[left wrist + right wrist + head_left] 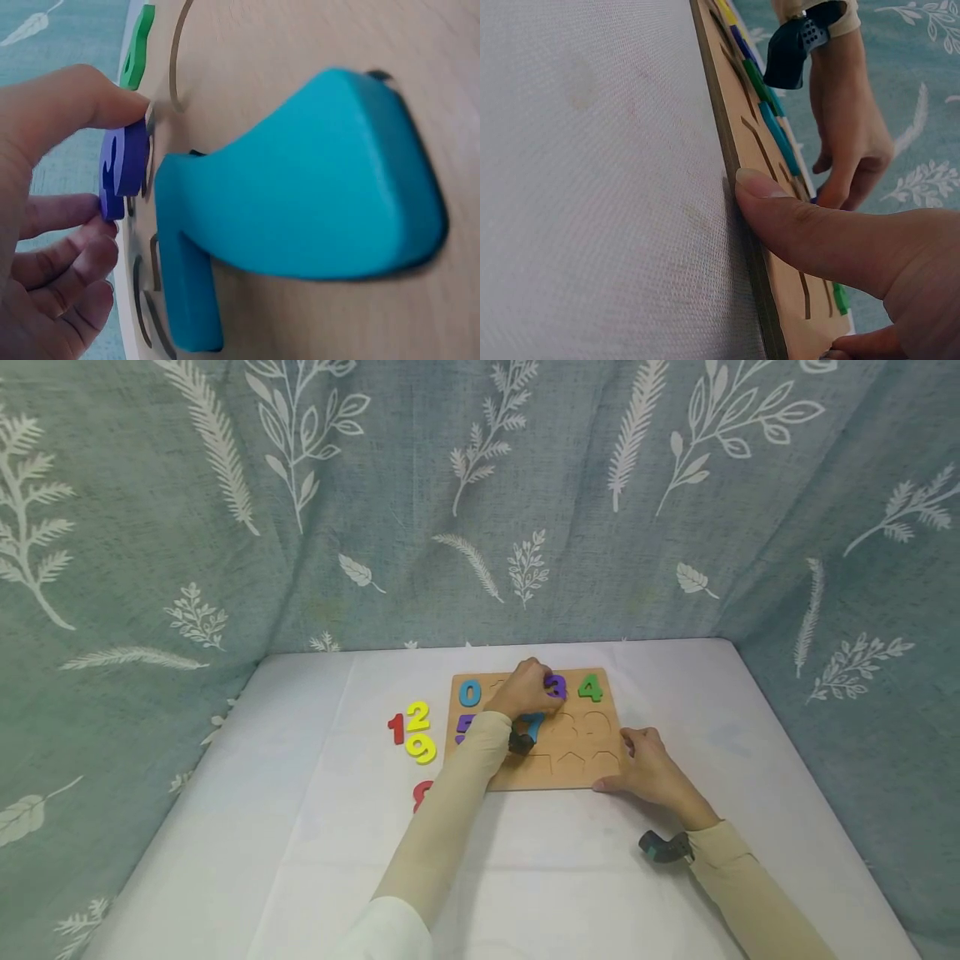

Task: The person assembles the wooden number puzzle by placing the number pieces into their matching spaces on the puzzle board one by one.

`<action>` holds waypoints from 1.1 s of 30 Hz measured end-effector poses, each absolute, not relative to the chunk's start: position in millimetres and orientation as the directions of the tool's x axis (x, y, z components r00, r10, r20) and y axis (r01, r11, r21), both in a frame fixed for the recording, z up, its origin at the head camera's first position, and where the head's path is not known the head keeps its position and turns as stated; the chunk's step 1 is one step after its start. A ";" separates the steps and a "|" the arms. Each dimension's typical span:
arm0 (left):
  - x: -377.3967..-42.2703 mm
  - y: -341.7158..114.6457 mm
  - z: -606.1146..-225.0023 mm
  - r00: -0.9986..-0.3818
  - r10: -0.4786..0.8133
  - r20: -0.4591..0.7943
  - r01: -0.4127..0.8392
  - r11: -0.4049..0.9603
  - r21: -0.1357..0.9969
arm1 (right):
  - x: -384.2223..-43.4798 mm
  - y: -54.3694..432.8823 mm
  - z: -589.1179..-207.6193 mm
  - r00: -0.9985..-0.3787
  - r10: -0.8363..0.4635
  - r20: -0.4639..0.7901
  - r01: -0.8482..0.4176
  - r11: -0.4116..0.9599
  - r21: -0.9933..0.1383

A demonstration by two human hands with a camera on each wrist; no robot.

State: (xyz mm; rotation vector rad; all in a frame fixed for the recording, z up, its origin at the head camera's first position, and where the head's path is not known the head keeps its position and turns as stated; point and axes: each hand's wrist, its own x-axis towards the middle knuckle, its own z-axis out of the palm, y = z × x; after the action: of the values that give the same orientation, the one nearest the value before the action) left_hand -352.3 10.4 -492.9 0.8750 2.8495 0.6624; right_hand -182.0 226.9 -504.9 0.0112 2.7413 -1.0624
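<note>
My left hand [522, 690] pinches a purple number 3 [556, 687] between thumb and fingers at the back row of a wooden number puzzle board [570, 774]. The left wrist view shows the purple piece edge-on, with a blue number 7 [300, 187] large in front. My right hand [651, 768] holds the board's near right corner. Its thumb [780, 206] presses the front edge and its fingers touch the right side. A blue 0 [470, 693], a purple 5 [464, 722] and a green 4 [590, 687] lie on the board. My left forearm hides part of it.
Left of the board, a red 1 [396, 729], a yellow 2 [417, 717] and a yellow 9-shaped piece [421, 748] lie on the white tablecloth [337, 852]. A red piece [422, 792] is partly hidden by my left sleeve. Leaf-patterned curtain [420, 585] surrounds the table.
</note>
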 end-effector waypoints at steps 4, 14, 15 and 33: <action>-352.0 10.7 -494.0 -0.831 0.556 0.036 0.511 0.735 0.446 | -182.1 226.6 -504.7 -0.981 -0.061 -0.187 0.080 0.743 -0.665; -354.8 9.2 -496.9 -0.819 0.573 0.010 0.508 0.718 0.476 | -181.0 225.4 -502.2 -0.981 -0.064 -0.181 0.074 0.744 -0.664; -355.1 9.1 -497.1 -0.820 0.573 0.005 0.506 0.720 0.475 | -181.0 225.3 -501.9 -0.982 -0.065 -0.179 0.072 0.745 -0.664; -351.6 8.5 -495.3 -0.841 0.541 -0.023 0.472 0.753 0.458 | -180.2 224.8 -501.8 -0.979 -0.054 -0.195 0.089 0.749 -0.657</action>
State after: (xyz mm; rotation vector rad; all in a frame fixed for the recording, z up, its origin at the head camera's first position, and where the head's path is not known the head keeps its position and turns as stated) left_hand -351.6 8.5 -495.3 0.8127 2.7953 0.6677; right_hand -180.2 224.8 -501.8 0.0285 2.7465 -1.0462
